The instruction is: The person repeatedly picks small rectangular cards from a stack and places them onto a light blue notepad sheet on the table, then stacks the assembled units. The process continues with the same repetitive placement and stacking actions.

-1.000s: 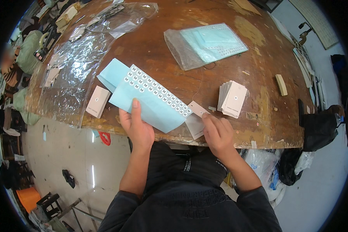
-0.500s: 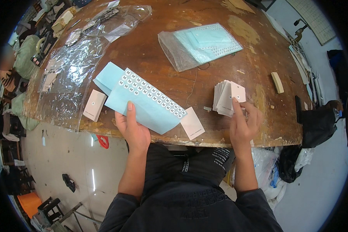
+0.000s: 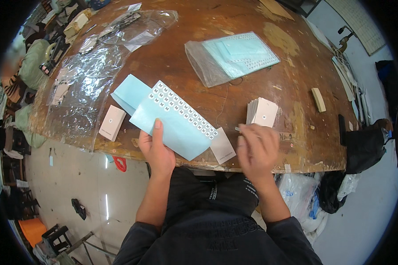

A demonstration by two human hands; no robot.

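My left hand [image 3: 158, 152] grips a light blue sticker sheet [image 3: 170, 126], thumb on top; rows of small round white stickers run along its upper right edge, and another blue part [image 3: 132, 95] shows behind it. Beneath the sheet's right corner lies a single pale pink card [image 3: 223, 148], partly covered. My right hand [image 3: 258, 152] hovers between that card and a fanned stack of pale pink cards [image 3: 264, 114]. Motion smears its fingers, so whether they pinch anything cannot be told. A round white sticker sits on the stack's top card.
Left of the sheet stands another small card stack [image 3: 110, 123]. Clear plastic film [image 3: 86, 75] spreads over the wooden table's [image 3: 163, 57] left side. Farther back lies a clear bag [image 3: 232, 57] of blue sheets. A wooden-backed brush [image 3: 318, 100] is at the right.
My right hand has left the right-hand card stack and moved left and nearer to me. The sticker sheet in my left hand has shifted slightly right and tilted more steeply.
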